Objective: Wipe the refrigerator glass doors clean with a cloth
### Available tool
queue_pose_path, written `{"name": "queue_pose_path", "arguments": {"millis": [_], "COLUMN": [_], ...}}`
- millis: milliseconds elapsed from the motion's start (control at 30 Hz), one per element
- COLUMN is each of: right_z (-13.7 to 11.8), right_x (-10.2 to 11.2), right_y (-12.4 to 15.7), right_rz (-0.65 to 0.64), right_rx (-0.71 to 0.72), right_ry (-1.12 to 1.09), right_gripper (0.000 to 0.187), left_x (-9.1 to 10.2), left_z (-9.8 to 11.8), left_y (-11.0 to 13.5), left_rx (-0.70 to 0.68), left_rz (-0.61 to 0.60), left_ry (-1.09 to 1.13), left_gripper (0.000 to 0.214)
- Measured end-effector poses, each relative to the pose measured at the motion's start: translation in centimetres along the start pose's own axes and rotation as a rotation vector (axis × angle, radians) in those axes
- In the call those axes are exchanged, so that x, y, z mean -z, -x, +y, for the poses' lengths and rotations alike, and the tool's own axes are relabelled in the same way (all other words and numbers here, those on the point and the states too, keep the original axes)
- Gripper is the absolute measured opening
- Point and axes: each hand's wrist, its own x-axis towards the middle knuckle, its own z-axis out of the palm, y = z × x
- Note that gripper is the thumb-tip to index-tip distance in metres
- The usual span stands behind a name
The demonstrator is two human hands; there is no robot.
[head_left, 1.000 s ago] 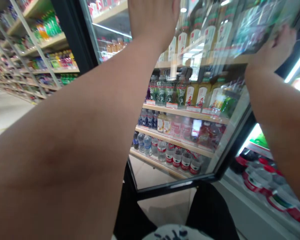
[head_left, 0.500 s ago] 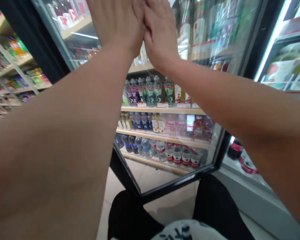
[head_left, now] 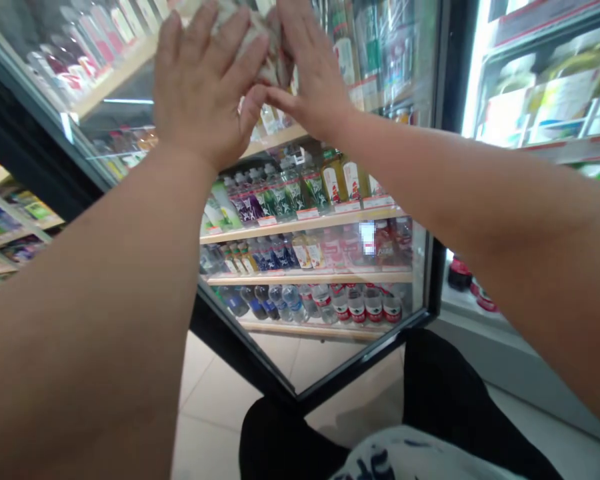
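A glass door (head_left: 350, 300) with a black frame stands open in front of me, swung out from the cooler. High on its pane my left hand (head_left: 205, 87) lies with its fingers spread, its fingertips at a crumpled, greyish-white cloth (head_left: 267, 50). At the cloth's right edge, my right hand (head_left: 315, 73) presses it with fingers straight and close together; its tips run up to the top of the picture. My two thumbs meet just below the cloth. Part of the cloth is hidden behind both hands.
Through the glass show shelves of drink bottles (head_left: 290, 190) in several rows. The lit cooler (head_left: 535, 100) with more bottles is at the right. Store shelves (head_left: 15, 227) with colourful packs stand at the left. My black-clad knees (head_left: 430, 380) are close to the door's bottom corner.
My left hand has moved left and its fingers have spread, so the cloth now shows between the hands. The right hand has shifted slightly left. My view has turned somewhat to the right.
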Motion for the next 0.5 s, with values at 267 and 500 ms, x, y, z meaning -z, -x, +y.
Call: {"name": "queue_pose_path", "arguments": {"millis": [267,500], "right_z": [9.0,8.3], "right_x": [-3.2,-3.3], "right_y": [5.2,4.8], "right_rz": [0.201,0.214], "right_rx": [-0.256,-0.282], "right_ry": [-0.004,-0.111], "right_gripper": [0.061,0.067], "left_x": [0.0,-3.2], "left_z": [2.2,8.4], "left_y": [-0.6,-4.1], "left_rx": [0.145,0.105], "left_rz": [0.088,0.01], "left_ry": [0.013,0.117], "left_gripper": [0.07,0.078]}}
